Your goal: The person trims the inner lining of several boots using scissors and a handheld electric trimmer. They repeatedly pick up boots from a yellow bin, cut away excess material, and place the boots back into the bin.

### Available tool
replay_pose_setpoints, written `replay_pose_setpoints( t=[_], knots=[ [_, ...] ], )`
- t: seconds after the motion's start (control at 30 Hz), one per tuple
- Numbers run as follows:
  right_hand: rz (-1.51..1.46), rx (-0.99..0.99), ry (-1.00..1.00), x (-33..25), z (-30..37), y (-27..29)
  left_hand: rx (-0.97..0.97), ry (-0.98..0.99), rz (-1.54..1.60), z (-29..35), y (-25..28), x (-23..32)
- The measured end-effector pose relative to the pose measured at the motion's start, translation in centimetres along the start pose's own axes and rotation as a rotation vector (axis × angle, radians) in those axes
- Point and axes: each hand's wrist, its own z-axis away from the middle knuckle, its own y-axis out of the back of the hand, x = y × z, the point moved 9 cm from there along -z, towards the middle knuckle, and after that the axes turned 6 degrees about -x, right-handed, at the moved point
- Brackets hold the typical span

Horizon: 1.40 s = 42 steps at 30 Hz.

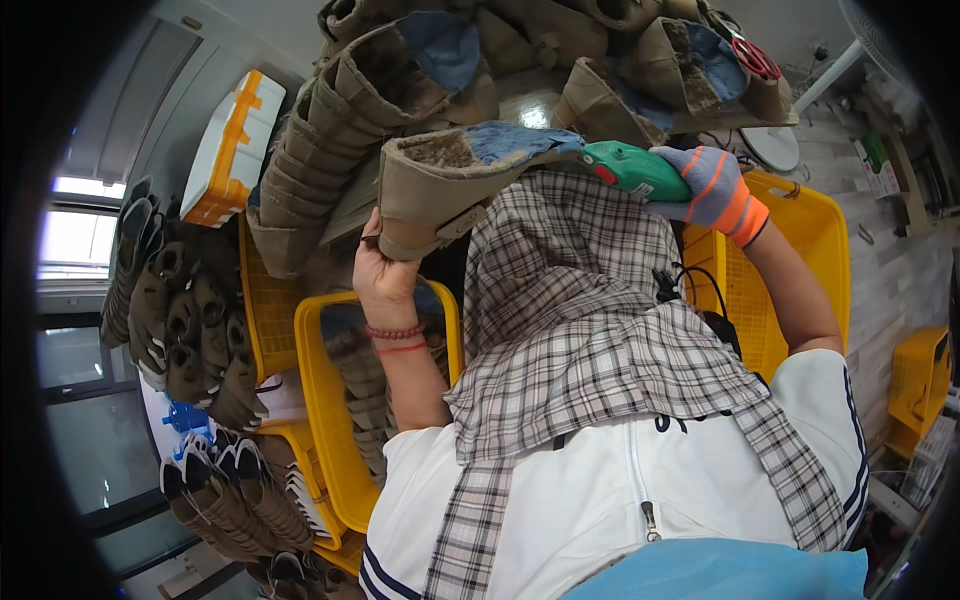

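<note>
My left hand point(385, 272) is bare and closed around the lower left side of a tan boot upper point(425, 195), holding it raised above my lap. The upper has brown fuzzy lining and a blue fabric lining along its open edge. In a grey and orange glove, my right hand point(712, 190) grips a green handheld power tool point(632, 170) with a red button. The tool's front end meets the blue lining at the upper's right tip; its working part is too small to make out. A plaid apron point(600, 300) covers my lap below.
Stacked boot uppers point(320, 150) and loose ones lie on the table ahead, with red-handled scissors point(755, 58) at its far right. Yellow baskets stand left point(325, 400) and right point(825, 230). More shoe uppers point(190, 320) hang in rows at left, near a white and orange box point(232, 150).
</note>
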Motion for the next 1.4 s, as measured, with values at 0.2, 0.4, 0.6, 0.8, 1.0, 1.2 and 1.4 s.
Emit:
replay_pose_setpoints(
  t=[0.2, 0.4, 0.6, 0.8, 1.0, 1.2, 1.4],
  knots=[
    [-0.032, -0.026, -0.003, 0.1, 0.1, -0.1, -0.031, 0.084, 0.003, -0.3, -0.9, -1.6],
    [-0.038, -0.013, 0.039, -0.6, 0.3, -0.1, 0.002, 0.096, -0.006, -0.9, -0.6, -1.9],
    [-0.070, 0.031, 0.102, -1.3, 0.6, 0.1, 0.064, 0.107, -0.025, -1.5, 0.0, -2.3],
    [-0.046, 0.100, 0.156, -2.2, 1.0, 1.2, -0.006, 0.107, -0.023, -1.2, -1.8, -3.9],
    [-0.052, 0.165, 0.199, -2.6, 1.4, 1.9, 0.086, 0.016, -0.126, -0.9, -2.7, -4.2],
    [-0.066, 0.193, 0.211, -3.8, 1.2, 2.5, -0.108, -0.050, -0.224, -0.8, -3.9, -4.6],
    [-0.216, 0.161, 0.148, -3.8, 0.9, 2.5, -0.227, -0.109, -0.255, -1.1, -5.5, -7.0]
  ],
)
